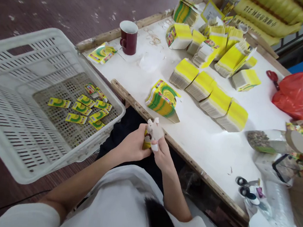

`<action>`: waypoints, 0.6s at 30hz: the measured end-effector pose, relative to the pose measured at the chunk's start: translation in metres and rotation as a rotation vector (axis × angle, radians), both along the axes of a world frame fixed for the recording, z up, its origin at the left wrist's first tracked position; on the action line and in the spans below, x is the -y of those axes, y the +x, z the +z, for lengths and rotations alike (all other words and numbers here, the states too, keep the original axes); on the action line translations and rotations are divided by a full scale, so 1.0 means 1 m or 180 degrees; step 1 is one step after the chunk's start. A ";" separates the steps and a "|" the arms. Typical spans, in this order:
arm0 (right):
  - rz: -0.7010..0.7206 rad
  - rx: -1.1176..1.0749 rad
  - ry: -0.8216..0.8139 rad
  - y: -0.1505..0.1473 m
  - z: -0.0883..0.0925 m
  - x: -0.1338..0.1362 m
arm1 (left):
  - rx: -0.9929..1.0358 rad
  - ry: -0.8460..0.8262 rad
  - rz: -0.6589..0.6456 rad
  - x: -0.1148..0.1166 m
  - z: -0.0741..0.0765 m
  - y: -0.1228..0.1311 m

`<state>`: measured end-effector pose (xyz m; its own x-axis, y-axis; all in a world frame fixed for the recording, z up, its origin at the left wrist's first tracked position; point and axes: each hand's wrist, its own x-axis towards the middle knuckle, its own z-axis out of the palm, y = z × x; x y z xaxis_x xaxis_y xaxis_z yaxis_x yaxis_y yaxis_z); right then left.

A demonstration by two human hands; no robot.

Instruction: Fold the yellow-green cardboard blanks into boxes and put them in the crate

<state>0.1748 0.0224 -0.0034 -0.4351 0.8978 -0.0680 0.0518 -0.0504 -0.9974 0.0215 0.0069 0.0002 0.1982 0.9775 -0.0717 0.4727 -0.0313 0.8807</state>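
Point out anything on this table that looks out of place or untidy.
Two mild oddities: a maroon mug stands near the edge of the table, a drinking vessel on a work surface; and loose rubber bands lie scattered just right of it, untidy against the yellow stacks set in a row. Nothing looks clearly damaged.

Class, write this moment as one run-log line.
left hand: holding yellow item | right hand: on same item, white-covered fingertips | table: yellow stacks, maroon mug | white basket: yellow packets

Pkts (82,108) in bskt (65,54), L of tbl (207,144); mug (129,43) on tbl.
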 end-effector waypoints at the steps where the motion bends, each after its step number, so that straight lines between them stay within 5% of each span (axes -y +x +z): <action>1: 0.0071 0.0175 0.0279 0.001 -0.001 0.001 | 0.0022 -0.0090 0.0015 -0.001 -0.001 0.000; 10: -0.0728 0.0888 0.1342 0.012 -0.030 0.000 | -0.0902 0.0412 0.0436 0.005 -0.003 -0.005; 14: -0.0197 0.1125 0.1940 0.023 -0.029 -0.009 | -0.0899 0.0762 0.0374 0.006 0.006 -0.018; 18: 0.0359 0.1147 0.1936 0.036 -0.014 -0.025 | -0.0856 0.0886 0.0180 0.001 0.012 -0.026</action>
